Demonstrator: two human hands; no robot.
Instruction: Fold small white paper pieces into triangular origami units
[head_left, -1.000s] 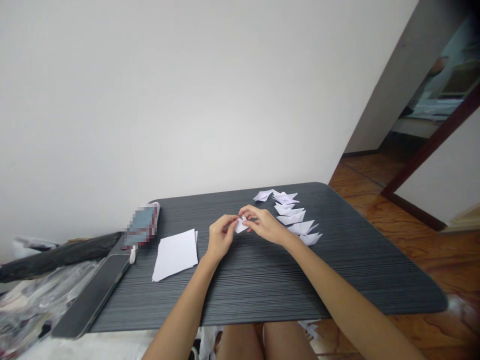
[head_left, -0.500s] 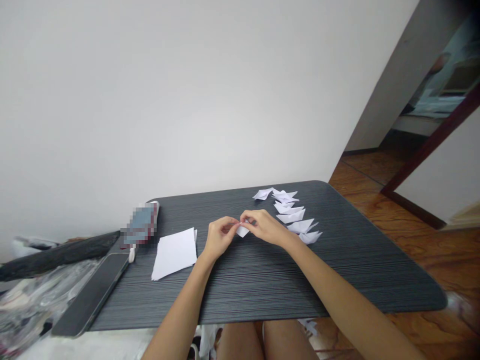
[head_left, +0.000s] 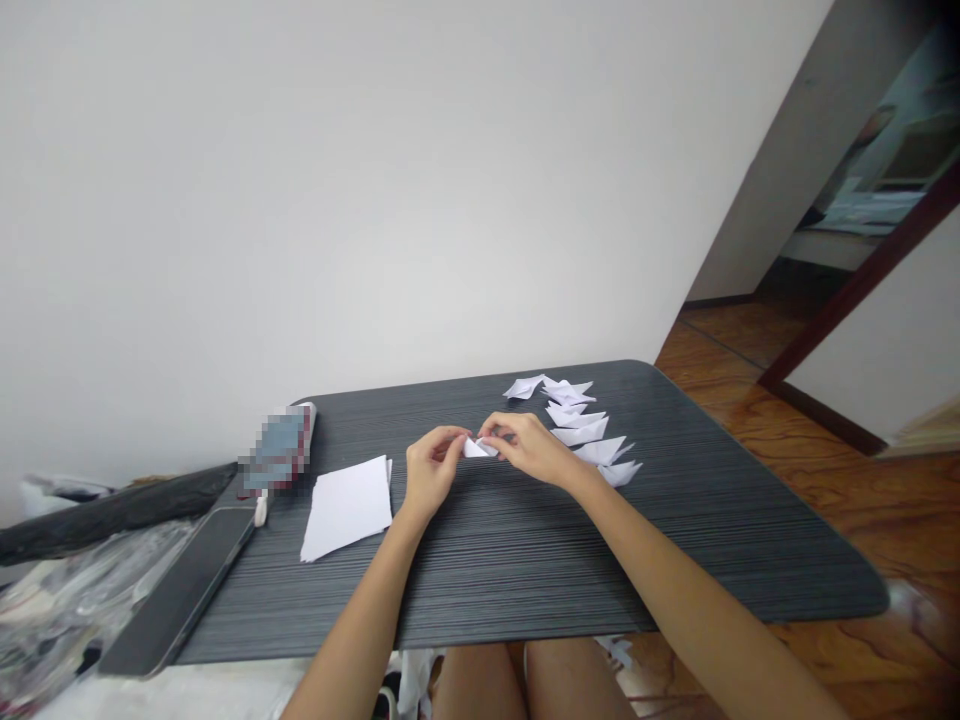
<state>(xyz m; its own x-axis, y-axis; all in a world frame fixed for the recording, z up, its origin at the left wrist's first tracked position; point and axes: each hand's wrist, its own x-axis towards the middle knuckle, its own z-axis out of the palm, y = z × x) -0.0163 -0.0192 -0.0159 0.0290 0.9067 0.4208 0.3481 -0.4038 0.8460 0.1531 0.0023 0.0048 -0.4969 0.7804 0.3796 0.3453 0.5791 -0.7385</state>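
Observation:
Between my two hands, just above the dark table (head_left: 480,570), is a small folded white paper (head_left: 475,448). My left hand (head_left: 433,465) pinches its left end between thumb and fingers. The right end is pinched by my right hand (head_left: 525,445), whose fingers hide part of the folds. Several folded paper boats (head_left: 581,433) lie in a column to the right of my right hand. To the left of my left hand rests a stack of white paper sheets (head_left: 347,508), slightly fanned at its edges.
A packet with a blurred-out face (head_left: 277,448) sits at the table's back left corner. In front of it a black phone-like slab (head_left: 180,590) lies along the left edge. Plastic-wrapped items (head_left: 67,590) are heaped beyond that edge. A white wall (head_left: 420,200) stands behind.
My hands have drawn slightly apart, the left one moving left. The paper between them has gone from a small downward point to a wider, opened boat-like shape.

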